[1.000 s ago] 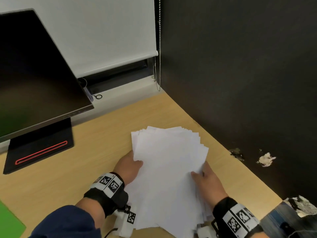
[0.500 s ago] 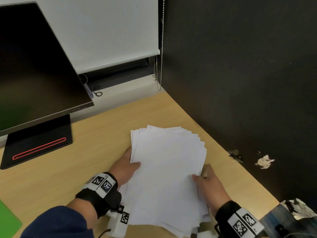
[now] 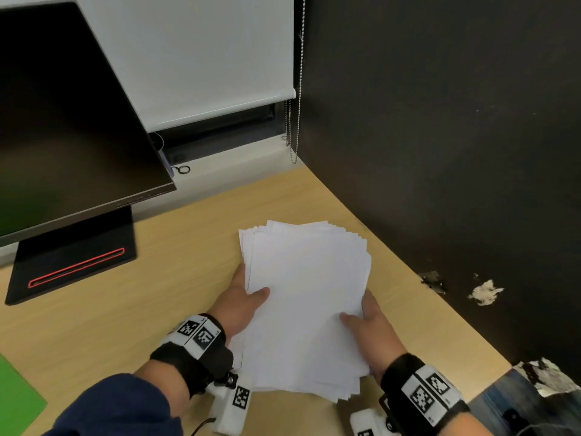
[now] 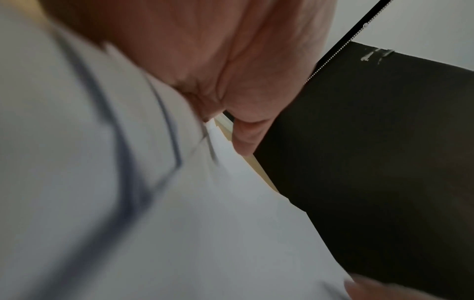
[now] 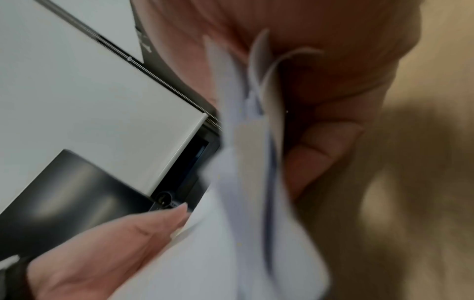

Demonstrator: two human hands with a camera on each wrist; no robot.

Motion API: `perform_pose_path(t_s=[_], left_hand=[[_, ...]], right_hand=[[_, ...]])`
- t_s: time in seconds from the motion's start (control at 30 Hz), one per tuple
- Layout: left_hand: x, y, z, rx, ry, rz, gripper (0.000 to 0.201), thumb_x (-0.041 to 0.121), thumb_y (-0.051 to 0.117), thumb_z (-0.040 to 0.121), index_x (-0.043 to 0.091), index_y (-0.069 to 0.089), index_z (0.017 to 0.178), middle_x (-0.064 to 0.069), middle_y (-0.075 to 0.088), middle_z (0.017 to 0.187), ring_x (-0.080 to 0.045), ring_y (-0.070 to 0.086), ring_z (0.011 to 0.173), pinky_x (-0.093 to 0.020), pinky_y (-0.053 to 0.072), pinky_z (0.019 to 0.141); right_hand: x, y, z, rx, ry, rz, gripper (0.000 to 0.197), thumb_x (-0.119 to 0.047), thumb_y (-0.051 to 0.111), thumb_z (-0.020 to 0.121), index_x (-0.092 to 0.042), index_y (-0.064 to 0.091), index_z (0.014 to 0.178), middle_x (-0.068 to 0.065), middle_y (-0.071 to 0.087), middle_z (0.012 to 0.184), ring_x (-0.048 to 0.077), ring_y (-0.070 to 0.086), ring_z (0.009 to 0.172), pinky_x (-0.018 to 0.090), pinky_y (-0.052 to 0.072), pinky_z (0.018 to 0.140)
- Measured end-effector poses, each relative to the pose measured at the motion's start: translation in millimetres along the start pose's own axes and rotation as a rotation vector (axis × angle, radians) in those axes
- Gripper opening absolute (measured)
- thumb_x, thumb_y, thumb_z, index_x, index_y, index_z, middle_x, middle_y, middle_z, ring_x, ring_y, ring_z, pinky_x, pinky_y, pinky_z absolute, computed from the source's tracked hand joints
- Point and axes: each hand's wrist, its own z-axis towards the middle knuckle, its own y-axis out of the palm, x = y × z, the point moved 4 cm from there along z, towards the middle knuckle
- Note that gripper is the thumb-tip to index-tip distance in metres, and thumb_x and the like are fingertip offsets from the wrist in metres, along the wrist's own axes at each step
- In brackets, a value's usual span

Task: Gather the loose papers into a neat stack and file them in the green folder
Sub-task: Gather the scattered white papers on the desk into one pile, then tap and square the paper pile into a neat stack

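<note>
A fanned stack of white papers (image 3: 306, 306) is held a little above the wooden desk (image 3: 176, 278), its far edges uneven. My left hand (image 3: 248, 298) grips the stack's left edge, thumb on top and fingers underneath. My right hand (image 3: 366, 319) grips the right edge the same way. In the right wrist view the fingers (image 5: 323, 154) curl under the sheets (image 5: 246, 154). In the left wrist view the papers (image 4: 179, 223) fill the frame, blurred. A corner of the green folder (image 3: 15, 401) shows at the bottom left edge of the desk.
A dark monitor (image 3: 69, 121) on a black base (image 3: 72, 262) stands at the back left. A black wall (image 3: 440, 152) borders the desk on the right. A roller blind (image 3: 213, 58) with a bead chain (image 3: 297, 89) hangs behind.
Both hands have squeezed the sheets closer together, so the stack is narrower and tidier. The left thumb has slid up onto the top sheet.
</note>
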Motion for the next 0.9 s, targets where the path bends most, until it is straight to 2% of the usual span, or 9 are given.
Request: perform_pose_path(t_s=[0.13,0.2,0.3,0.37,0.47,0.6,0.67,0.77,0.9], left_hand=[[-8,-20,-9,-0.086,-0.171,-0.193,0.058,0.045,0.053,0.101,0.015,0.046,0.150,-0.002,0.054,0.150,-0.026,0.056,0.131,-0.037,0.042,0.110],[-29,-30,-19,-0.177,-0.293,-0.531,0.063,0.060,0.042,0.099,0.012,0.063,0.134,-0.016,0.070,0.133,-0.035,0.066,0.120,-0.047,0.050,0.100],[-58,-43,-41,-0.094,-0.361,-1.039,0.083,0.073,0.045,0.086,0.008,0.064,0.134,-0.021,0.070,0.131,-0.041,0.065,0.123,-0.052,0.055,0.098],[-71,-42,-51,-0.009,-0.317,-1.192,0.086,0.071,0.056,0.076,0.007,0.070,0.131,-0.019,0.071,0.130,-0.041,0.066,0.122,-0.055,0.056,0.098],[-93,-35,-64,0.230,-0.236,-0.892,0.075,0.069,0.056,0.082,0.012,0.069,0.128,-0.015,0.073,0.126,-0.038,0.066,0.121,-0.053,0.049,0.106],[-107,-44,-85,0.571,-0.154,-0.449,0.079,0.074,0.073,0.053,0.012,0.068,0.102,-0.009,0.073,0.100,-0.037,0.067,0.103,-0.046,0.053,0.087],[-114,-45,-85,0.470,-0.258,-0.625,0.086,0.073,0.073,0.065,0.005,0.063,0.116,-0.017,0.071,0.109,-0.037,0.068,0.100,-0.043,0.054,0.080],[-112,-32,-86,0.102,-0.428,-0.969,0.076,0.068,0.057,0.085,0.007,0.061,0.133,-0.020,0.072,0.125,-0.038,0.068,0.116,-0.050,0.053,0.097],[-102,-25,-87,0.077,-0.388,-1.189,0.047,0.047,0.053,0.098,0.017,0.063,0.134,-0.013,0.073,0.128,-0.033,0.065,0.123,-0.051,0.047,0.103]], right_hand=[[8,-11,1,0.030,0.120,0.128,0.027,-0.007,0.054,0.092,-0.009,0.058,0.119,0.015,0.073,0.110,0.037,0.070,0.098,0.054,0.058,0.089],[17,-10,-6,-0.012,0.194,0.307,0.021,0.002,0.056,0.092,0.002,0.062,0.112,0.025,0.075,0.107,0.043,0.070,0.097,0.056,0.056,0.089],[28,12,-12,-0.109,0.282,0.577,0.017,0.009,0.056,0.089,0.005,0.061,0.105,0.032,0.071,0.115,0.047,0.068,0.103,0.053,0.058,0.084],[32,32,-14,-0.172,0.316,0.692,0.033,0.011,0.056,0.086,0.012,0.056,0.119,0.033,0.068,0.120,0.051,0.066,0.110,0.055,0.058,0.083],[26,62,-19,-0.283,0.320,0.778,0.046,0.014,0.049,0.086,0.010,0.053,0.131,0.030,0.069,0.122,0.048,0.068,0.109,0.055,0.059,0.085],[15,86,-26,-0.374,0.304,0.832,0.045,0.014,0.045,0.088,0.003,0.060,0.129,0.029,0.069,0.124,0.048,0.065,0.115,0.058,0.056,0.091],[13,95,-29,-0.410,0.303,0.841,0.043,0.014,0.045,0.088,0.003,0.062,0.127,0.030,0.069,0.123,0.048,0.064,0.116,0.060,0.052,0.095],[16,112,-34,-0.448,0.336,0.807,0.039,0.015,0.047,0.088,0.011,0.060,0.124,0.035,0.066,0.123,0.052,0.061,0.118,0.061,0.052,0.094],[23,134,-41,-0.502,0.377,0.745,0.031,0.017,0.052,0.087,0.021,0.058,0.118,0.042,0.063,0.121,0.056,0.058,0.119,0.063,0.049,0.098]])
